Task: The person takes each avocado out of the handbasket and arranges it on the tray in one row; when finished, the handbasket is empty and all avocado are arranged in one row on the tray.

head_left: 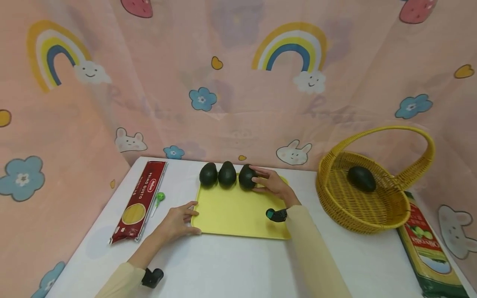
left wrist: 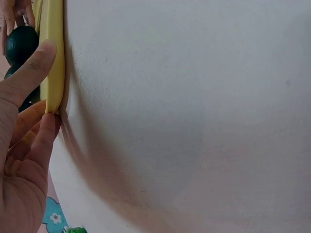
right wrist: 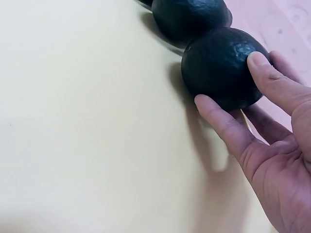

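Three dark green avocados stand in a row along the far edge of a yellow tray. My right hand holds the rightmost avocado from its right side. In the right wrist view, thumb and fingers sit around that avocado, close against its neighbour. The middle avocado and the left avocado have no hand on them. At the tray's near left corner, my left hand grips the rim, thumb over the edge and fingers around the corner.
On the right stands a yellow wicker basket with another avocado inside. A red and green package lies beside it. To the left are a red pasta packet and a small green-headed stick. A patterned cloth hangs behind the table.
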Available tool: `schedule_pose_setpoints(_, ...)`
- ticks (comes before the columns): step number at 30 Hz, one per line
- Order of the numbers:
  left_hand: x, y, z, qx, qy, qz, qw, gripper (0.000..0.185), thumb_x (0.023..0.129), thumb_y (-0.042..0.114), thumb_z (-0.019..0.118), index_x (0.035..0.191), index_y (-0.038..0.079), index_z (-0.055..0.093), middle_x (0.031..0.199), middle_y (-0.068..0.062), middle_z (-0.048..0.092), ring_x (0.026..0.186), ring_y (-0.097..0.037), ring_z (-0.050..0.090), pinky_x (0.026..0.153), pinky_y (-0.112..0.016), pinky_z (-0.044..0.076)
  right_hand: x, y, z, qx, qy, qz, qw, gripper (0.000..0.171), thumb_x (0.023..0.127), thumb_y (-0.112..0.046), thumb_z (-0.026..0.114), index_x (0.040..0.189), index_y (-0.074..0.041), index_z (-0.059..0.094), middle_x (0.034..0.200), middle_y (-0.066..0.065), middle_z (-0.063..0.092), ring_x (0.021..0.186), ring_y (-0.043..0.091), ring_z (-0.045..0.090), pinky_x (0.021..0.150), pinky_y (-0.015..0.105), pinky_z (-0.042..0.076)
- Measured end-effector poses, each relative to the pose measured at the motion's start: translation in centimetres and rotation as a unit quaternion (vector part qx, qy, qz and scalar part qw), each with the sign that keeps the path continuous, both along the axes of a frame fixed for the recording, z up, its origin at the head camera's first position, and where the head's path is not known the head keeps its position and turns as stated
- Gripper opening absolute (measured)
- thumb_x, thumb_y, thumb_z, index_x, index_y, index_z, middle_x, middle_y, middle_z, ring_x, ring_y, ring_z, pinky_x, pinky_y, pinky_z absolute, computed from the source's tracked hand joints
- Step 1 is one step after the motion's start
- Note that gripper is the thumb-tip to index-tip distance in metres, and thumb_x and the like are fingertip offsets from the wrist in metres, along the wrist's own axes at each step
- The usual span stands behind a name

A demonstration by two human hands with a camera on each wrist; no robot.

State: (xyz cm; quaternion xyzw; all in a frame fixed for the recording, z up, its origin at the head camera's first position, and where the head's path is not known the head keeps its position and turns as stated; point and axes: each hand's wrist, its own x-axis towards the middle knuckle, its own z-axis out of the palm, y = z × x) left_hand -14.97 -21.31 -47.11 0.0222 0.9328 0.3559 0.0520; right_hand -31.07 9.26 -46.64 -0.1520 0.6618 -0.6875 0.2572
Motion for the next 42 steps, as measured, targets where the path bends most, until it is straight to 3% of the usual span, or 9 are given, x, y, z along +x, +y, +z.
schedule_pose_setpoints(11,-0.09,0.08,0.14,-0.006,0.004,-0.006,1.0,0.055,0.063,0.018,0.09,0.112,0.003,0.07,0.14,-0.008,0.052,0.112,-0.026,0.062,0.09,-0.032,0.054,-0.23,0.0,0.01,-0.002,-0.009,-0.025,1.0,0.054,0.098,0.002,0.05,0.148,-0.006,0.033,0.155,0.02,0.023,0.134,0.041,0.036,0.089,0.043,0.054)
schedule_pose_setpoints(19,0.01,-0.18,0.14,0.02,0.005,-0.013,0.9997,0.055,0.062,0.015,0.09,0.112,0.001,0.069,0.141,-0.008,0.051,0.115,-0.026,0.06,0.09,-0.03,0.053,0.07,0.2,0.32,-0.008,-0.02,-0.036,0.999,0.055,0.097,0.006,0.049,0.148,-0.004,0.033,0.154,0.022,0.024,0.129,0.044,0.041,0.093,0.047,0.051)
schedule_pose_setpoints(28,0.15,-0.24,0.14,0.027,0.007,-0.011,0.9996,0.055,0.062,0.015,0.09,0.111,0.0,0.069,0.141,-0.009,0.05,0.114,-0.027,0.06,0.089,-0.029,0.054,0.08,-0.47,-0.27,-0.009,0.003,-0.038,0.999,0.056,0.095,0.006,0.052,0.147,-0.005,0.036,0.15,0.024,0.029,0.126,0.041,0.046,0.092,0.045,0.052)
schedule_pose_setpoints(34,0.2,-0.21,-0.02,0.022,0.008,-0.011,0.9997,0.055,0.062,0.016,0.09,0.111,0.001,0.07,0.141,-0.009,0.051,0.114,-0.027,0.061,0.088,-0.029,0.054,0.37,-0.79,-0.26,-0.004,-0.008,-0.052,0.999,0.057,0.094,0.005,0.053,0.147,-0.009,0.038,0.15,0.022,0.031,0.123,0.04,0.05,0.09,0.042,0.054)
schedule_pose_setpoints(42,0.14,-0.19,0.08,0.026,0.006,-0.008,0.9996,0.056,0.062,0.015,0.09,0.112,0.001,0.069,0.141,-0.008,0.051,0.114,-0.027,0.061,0.089,-0.029,0.054,0.22,-0.39,-0.09,0.001,-0.014,-0.062,0.998,0.059,0.094,0.007,0.054,0.148,-0.009,0.036,0.151,0.022,0.03,0.126,0.042,0.046,0.091,0.043,0.053)
